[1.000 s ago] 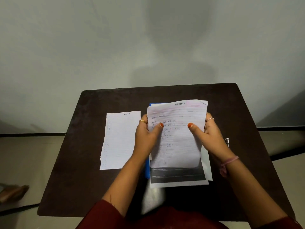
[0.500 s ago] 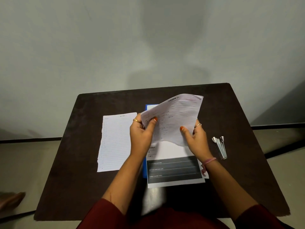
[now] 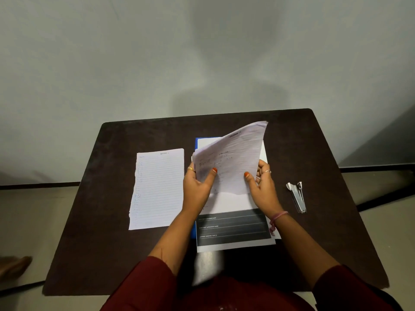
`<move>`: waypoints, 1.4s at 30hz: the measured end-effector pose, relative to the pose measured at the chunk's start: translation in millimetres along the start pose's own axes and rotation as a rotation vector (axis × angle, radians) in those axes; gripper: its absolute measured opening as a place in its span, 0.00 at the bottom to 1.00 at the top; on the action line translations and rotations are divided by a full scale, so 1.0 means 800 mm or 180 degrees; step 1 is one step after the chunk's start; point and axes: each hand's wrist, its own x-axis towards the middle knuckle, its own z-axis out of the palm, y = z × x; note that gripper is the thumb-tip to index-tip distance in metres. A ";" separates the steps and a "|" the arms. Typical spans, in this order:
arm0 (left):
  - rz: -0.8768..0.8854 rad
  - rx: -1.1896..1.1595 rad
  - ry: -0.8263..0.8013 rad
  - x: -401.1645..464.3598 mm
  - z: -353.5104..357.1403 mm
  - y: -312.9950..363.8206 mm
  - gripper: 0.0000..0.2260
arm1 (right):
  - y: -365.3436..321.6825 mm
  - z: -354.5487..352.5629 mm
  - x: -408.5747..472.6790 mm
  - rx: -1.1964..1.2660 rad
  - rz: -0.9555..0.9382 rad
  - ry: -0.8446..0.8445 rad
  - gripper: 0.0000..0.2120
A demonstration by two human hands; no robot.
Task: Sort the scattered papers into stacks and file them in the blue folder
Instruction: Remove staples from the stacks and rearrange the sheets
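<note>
A stack of handwritten lined papers (image 3: 233, 158) is lifted and tilted above the middle of the dark table (image 3: 107, 198). My left hand (image 3: 197, 189) grips its left edge, thumb on the front. My right hand (image 3: 262, 187) pinches its lower right edge. Beneath lies a printed sheet with a dark footer band (image 3: 233, 230), on top of the blue folder (image 3: 197, 140), of which only a thin blue edge shows. A separate lined sheet (image 3: 157, 189) lies flat to the left of my hands.
A metal stapler (image 3: 297, 197) lies on the table to the right of my right hand. The table's far edge meets a grey wall. Floor shows on both sides of the table.
The held stack has been raised off the printed sheet and tilted, its top right corner now up. The stapler has come into full view on the right.
</note>
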 end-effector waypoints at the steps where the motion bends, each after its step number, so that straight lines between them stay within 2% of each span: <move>1: -0.0035 0.0022 0.0037 0.001 0.002 0.000 0.20 | 0.001 0.000 0.001 -0.0042 -0.0032 0.0004 0.20; 7: -0.0079 0.0019 0.0151 0.011 0.007 0.000 0.17 | 0.001 -0.004 0.006 0.0007 -0.0130 0.0288 0.14; 11: -0.0013 -0.0072 0.0180 0.019 0.006 0.008 0.16 | -0.002 -0.021 0.014 0.0255 -0.0028 0.0178 0.12; 14: -0.0137 -0.0176 0.0175 0.022 0.003 0.011 0.12 | -0.009 -0.041 0.016 0.0492 0.0381 -0.0319 0.13; 16: -0.0436 -0.0146 0.0037 0.022 0.000 0.009 0.10 | -0.005 -0.057 0.018 0.0472 0.0770 -0.0774 0.14; 18: -0.0840 -0.0174 -0.0147 0.016 0.000 0.001 0.08 | 0.006 -0.074 0.018 0.0272 0.1095 -0.1214 0.16; 19: -0.0980 -0.0137 -0.0214 0.010 0.000 -0.002 0.04 | 0.012 -0.081 0.018 0.0163 0.1230 -0.1438 0.15; 21: -0.1232 0.0069 -0.0288 -0.004 0.003 -0.016 0.05 | 0.025 -0.093 0.016 -0.0057 0.1477 -0.1866 0.11; 24: -0.1623 0.0115 -0.0318 -0.027 0.007 -0.044 0.04 | 0.039 -0.099 0.014 -0.0470 0.1662 -0.2169 0.13; 27: -0.1939 0.0037 -0.0271 -0.045 0.011 -0.067 0.02 | 0.043 -0.091 0.018 -0.0488 0.1513 -0.1859 0.16; 33: -0.2129 -0.0140 -0.0264 -0.060 0.017 -0.080 0.06 | 0.041 -0.059 0.048 -0.0937 0.0630 -0.1213 0.27; 36: -0.2123 -0.0122 -0.0225 -0.062 0.016 -0.086 0.05 | 0.033 -0.050 0.066 -0.1153 0.0287 -0.1303 0.22; 39: -0.2147 -0.0092 -0.0286 -0.066 0.014 -0.092 0.05 | 0.026 -0.044 0.079 -0.1210 0.0280 -0.1531 0.15; 42: -0.2108 -0.0027 -0.0299 -0.062 0.013 -0.094 0.06 | 0.030 -0.042 0.086 -0.1298 0.0321 -0.1661 0.13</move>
